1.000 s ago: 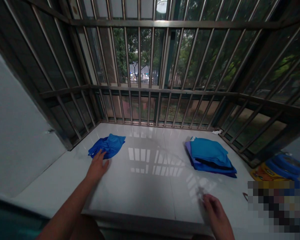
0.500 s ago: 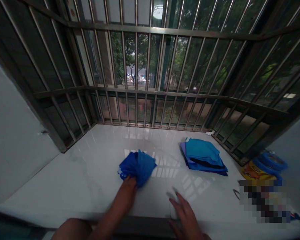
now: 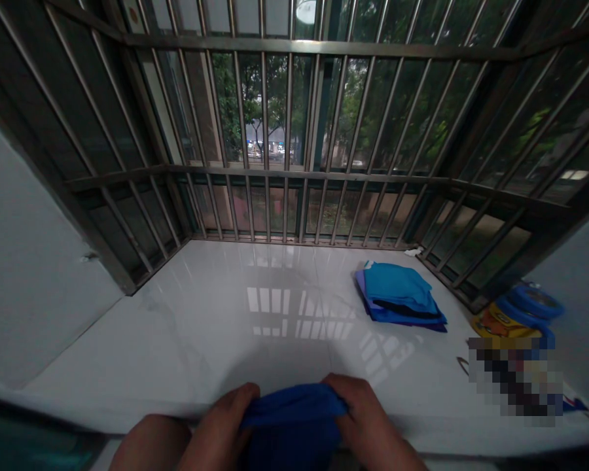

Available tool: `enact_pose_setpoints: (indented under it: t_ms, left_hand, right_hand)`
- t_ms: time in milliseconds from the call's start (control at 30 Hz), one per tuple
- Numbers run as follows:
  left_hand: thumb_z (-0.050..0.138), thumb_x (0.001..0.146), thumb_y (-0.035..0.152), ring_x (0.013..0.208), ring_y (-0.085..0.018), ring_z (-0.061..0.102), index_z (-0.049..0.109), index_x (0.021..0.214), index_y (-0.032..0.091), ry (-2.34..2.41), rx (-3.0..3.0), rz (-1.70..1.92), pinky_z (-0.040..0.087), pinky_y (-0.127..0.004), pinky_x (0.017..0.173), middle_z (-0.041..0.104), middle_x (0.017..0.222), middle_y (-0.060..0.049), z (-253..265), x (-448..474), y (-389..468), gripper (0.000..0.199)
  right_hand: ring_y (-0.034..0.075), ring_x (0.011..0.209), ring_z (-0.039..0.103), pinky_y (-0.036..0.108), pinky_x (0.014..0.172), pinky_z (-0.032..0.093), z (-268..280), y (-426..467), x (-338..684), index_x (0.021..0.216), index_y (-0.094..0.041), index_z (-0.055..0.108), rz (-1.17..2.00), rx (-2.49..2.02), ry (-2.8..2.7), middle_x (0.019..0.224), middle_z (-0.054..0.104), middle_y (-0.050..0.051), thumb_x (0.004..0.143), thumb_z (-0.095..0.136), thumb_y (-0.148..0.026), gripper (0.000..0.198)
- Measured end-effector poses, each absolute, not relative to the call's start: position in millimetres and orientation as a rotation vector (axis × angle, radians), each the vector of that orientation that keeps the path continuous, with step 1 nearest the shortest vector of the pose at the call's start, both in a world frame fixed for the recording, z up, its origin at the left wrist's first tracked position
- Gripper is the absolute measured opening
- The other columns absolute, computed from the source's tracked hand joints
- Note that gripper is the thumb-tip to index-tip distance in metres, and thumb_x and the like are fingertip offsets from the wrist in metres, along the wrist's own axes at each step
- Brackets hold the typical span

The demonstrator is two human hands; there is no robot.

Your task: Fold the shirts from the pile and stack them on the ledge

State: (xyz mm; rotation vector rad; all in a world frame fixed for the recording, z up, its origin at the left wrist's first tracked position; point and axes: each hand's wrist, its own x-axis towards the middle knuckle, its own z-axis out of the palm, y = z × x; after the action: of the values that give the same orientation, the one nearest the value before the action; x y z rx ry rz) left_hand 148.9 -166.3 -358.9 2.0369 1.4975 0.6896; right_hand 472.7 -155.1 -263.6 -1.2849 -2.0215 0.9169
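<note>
A blue piece of cloth, probably a garment, is stretched between my two hands at the near edge of the white sill. My left hand pinches its left corner, and my right hand grips the right one. The cloth hangs down past the sill's front edge, its lower part cut off by the frame. Farther back on the right lies a stack of folded clothes, turquoise on top with darker blue, black and purple layers beneath.
Metal bars enclose the white glossy sill at the back and sides. A yellow and blue container stands at the right wall, with a blurred-out item in front of it. My bare knee shows at the lower left.
The blue cloth has left the middle of the sill and come toward me. My right hand, open and apart before, has taken hold of its right side.
</note>
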Motion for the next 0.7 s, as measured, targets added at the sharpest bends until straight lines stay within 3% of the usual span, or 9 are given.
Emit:
enact_pose_setpoints:
  t_ms: [167, 300, 433, 567, 700]
  left_hand:
    - [0.054, 0.076, 0.012, 0.095, -0.024, 0.076, 0.066, 0.106, 0.028, 1.801, 2.110, 0.637, 0.057, -0.032, 0.086, 0.077, 0.104, -0.003, -304, 107, -99, 0.036]
    - [0.057, 0.086, 0.020, 0.101, -0.029, 0.075, 0.071, 0.101, 0.022, 2.082, 2.224, 0.563, 0.056, -0.036, 0.091, 0.078, 0.106, -0.010, -235, 67, -28, 0.021]
    - [0.055, 0.094, 0.019, 0.102, -0.029, 0.076, 0.073, 0.124, 0.018, 2.227, 2.260, 0.694, 0.055, -0.035, 0.091, 0.081, 0.108, -0.008, -155, 51, 15, 0.036]
    - [0.053, 0.094, 0.016, 0.118, -0.028, 0.072, 0.067, 0.136, 0.014, 2.253, 2.315, 1.048, 0.052, -0.038, 0.104, 0.077, 0.125, -0.006, -94, 56, 16, 0.045]
    - [0.040, 0.093, 0.021, 0.132, -0.028, 0.064, 0.066, 0.128, 0.007, 2.115, 2.480, 1.249, 0.046, -0.045, 0.114, 0.070, 0.134, -0.004, -105, 36, -9, 0.046]
  right_hand:
    - [0.020, 0.083, 0.074, 0.025, 0.076, 0.048, -185, -95, 500, 0.088, -0.023, 0.073, 0.615, -1.214, -2.085, 0.085, 0.078, 0.001, 0.077, 0.052, -0.013, 0.026]
    - [0.022, 0.086, 0.074, 0.028, 0.079, 0.050, -139, -10, 535, 0.090, -0.023, 0.078, 0.266, -1.366, -2.070, 0.086, 0.081, 0.003, 0.085, 0.055, -0.016, 0.024]
    - [0.024, 0.088, 0.071, 0.031, 0.087, 0.053, -97, 46, 562, 0.098, -0.022, 0.082, -0.014, -1.467, -1.885, 0.090, 0.083, 0.004, 0.083, 0.065, -0.017, 0.023]
    - [0.027, 0.103, 0.071, 0.038, 0.099, 0.053, -69, 34, 584, 0.111, -0.024, 0.083, -0.277, -1.391, -1.740, 0.107, 0.082, 0.006, 0.084, 0.064, -0.025, 0.033]
    - [0.033, 0.110, 0.071, 0.047, 0.101, 0.054, -104, -35, 614, 0.120, -0.030, 0.082, -0.388, -1.423, -1.667, 0.115, 0.080, 0.009, 0.083, 0.061, -0.034, 0.043]
